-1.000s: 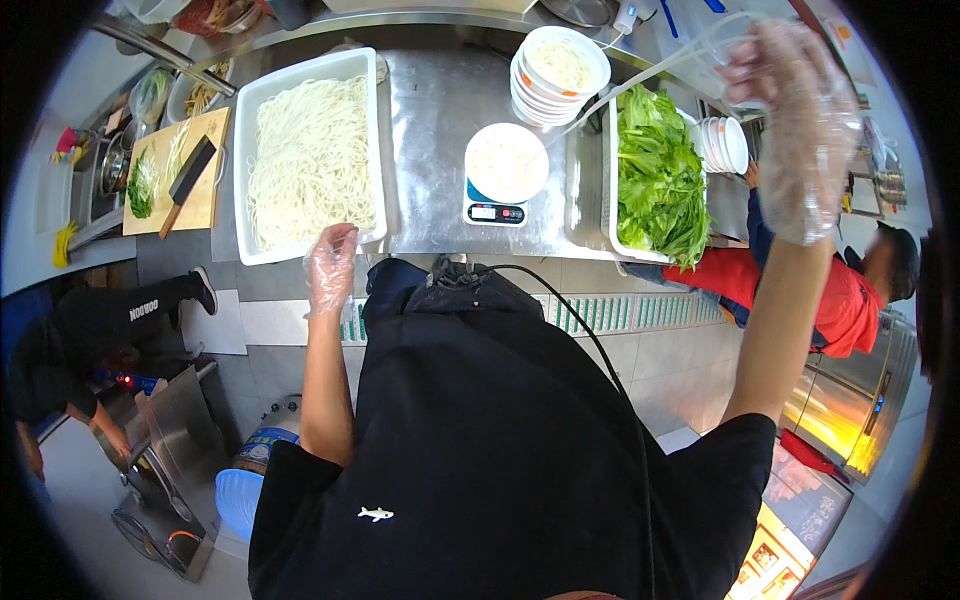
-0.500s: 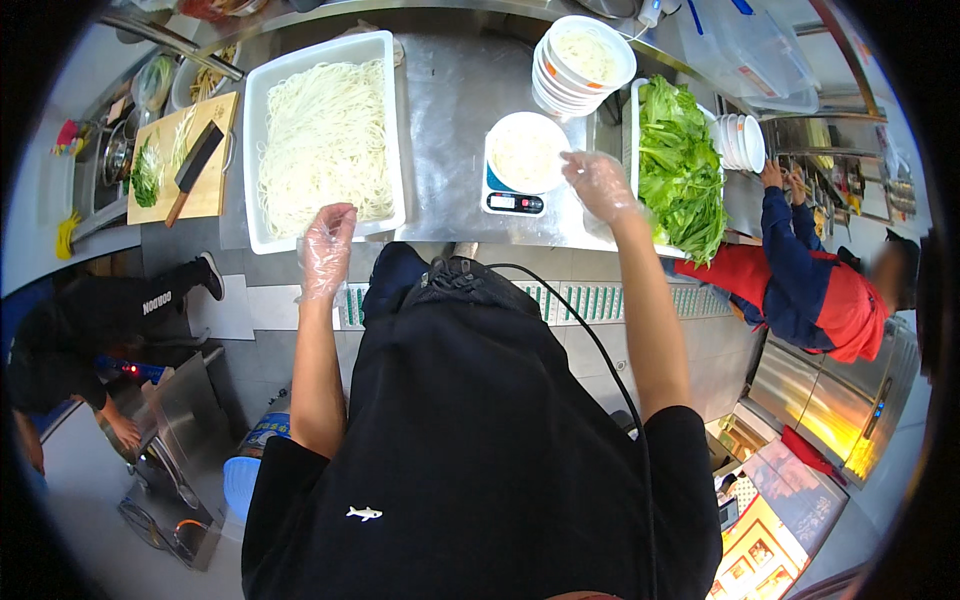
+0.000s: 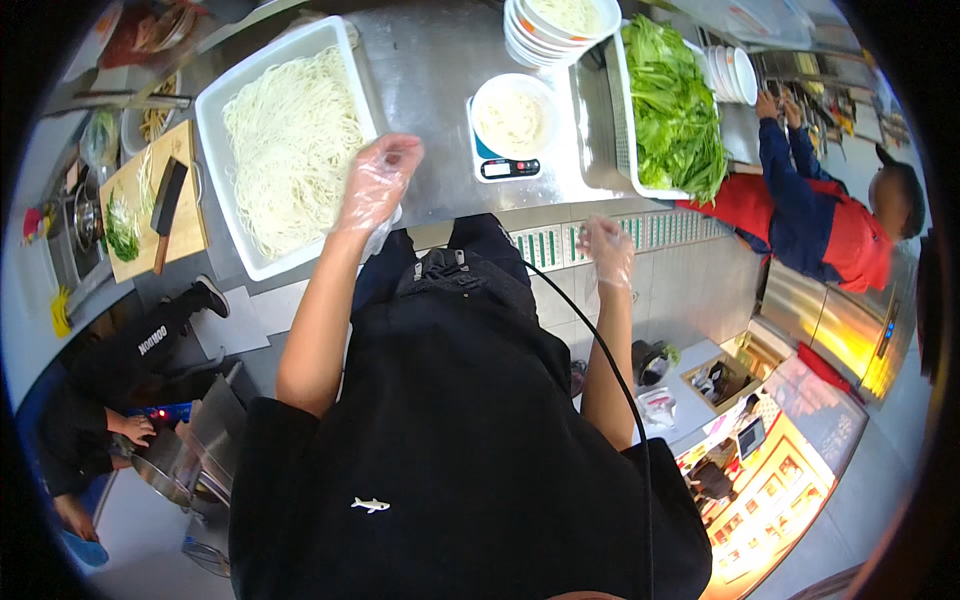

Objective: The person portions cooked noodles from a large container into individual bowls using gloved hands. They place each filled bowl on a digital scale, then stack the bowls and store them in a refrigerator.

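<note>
Left hand (image 3: 378,185), in a thin clear plastic glove, hangs over the front edge of the stainless steel counter (image 3: 430,60), fingers spread loose and gripping nothing. It sits right at the front right corner of the big white rectangular tray of pale raw noodles (image 3: 290,145), just beside the rim; can't tell if it actually touches it. Right hand (image 3: 608,250), gloved the same way, is off the counter, down in front of the tiled counter face, fingers half curled with nothing in them.

Between the two hands, a bit back from the front edge, a white bowl with a small portion of noodles (image 3: 512,112) sits on a small blue-and-white digital kitchen scale (image 3: 508,165). Toward the back edge there's a stack of white bowls (image 3: 560,25), the top one with noodles in it. At the right end sits a white crate of leafy green vegetables (image 3: 672,105). At the left end, a wooden cutting board (image 3: 158,200) carries a dark-handled cleaver (image 3: 165,205) and some chopped greens.

Another person in a red and blue jacket (image 3: 805,215) works by the right end of the counter.
</note>
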Demonstrator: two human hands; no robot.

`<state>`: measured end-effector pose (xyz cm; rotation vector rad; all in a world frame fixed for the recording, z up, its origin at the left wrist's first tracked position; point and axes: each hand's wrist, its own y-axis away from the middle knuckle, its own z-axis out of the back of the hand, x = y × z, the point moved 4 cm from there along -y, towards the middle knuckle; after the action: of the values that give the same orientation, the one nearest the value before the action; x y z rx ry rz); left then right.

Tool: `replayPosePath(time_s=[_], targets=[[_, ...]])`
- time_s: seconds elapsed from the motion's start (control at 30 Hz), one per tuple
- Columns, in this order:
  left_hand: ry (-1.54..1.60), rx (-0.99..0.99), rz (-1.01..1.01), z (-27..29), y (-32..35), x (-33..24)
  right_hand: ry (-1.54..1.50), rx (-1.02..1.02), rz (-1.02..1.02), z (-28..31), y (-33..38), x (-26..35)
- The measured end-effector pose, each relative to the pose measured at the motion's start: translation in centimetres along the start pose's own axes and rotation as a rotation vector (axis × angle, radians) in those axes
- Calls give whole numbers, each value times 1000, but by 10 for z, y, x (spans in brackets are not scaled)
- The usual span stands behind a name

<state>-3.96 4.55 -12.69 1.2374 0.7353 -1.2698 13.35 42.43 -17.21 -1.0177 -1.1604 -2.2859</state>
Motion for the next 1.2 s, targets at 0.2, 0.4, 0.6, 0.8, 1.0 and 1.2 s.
replayPosePath(time_s=[0.2,0.4,0.6,0.8,1.0,1.2], targets=[[-89,-28,128,-67,-54,12,36,93,132,-38,-77,63],[-202,-154,316,-98,-70,14,301,174,450,-95,-185,58],[-232,-272,338,-113,-66,41,374,228,377,-110,-168,97],[-246,-346,225,-125,-74,51,271,273,411,-111,-181,91],[-74,-392,492,-130,-74,53,362,240,408,-125,-198,73],[-573,-221,376,-120,-89,59,536,375,399,-130,-194,97]])
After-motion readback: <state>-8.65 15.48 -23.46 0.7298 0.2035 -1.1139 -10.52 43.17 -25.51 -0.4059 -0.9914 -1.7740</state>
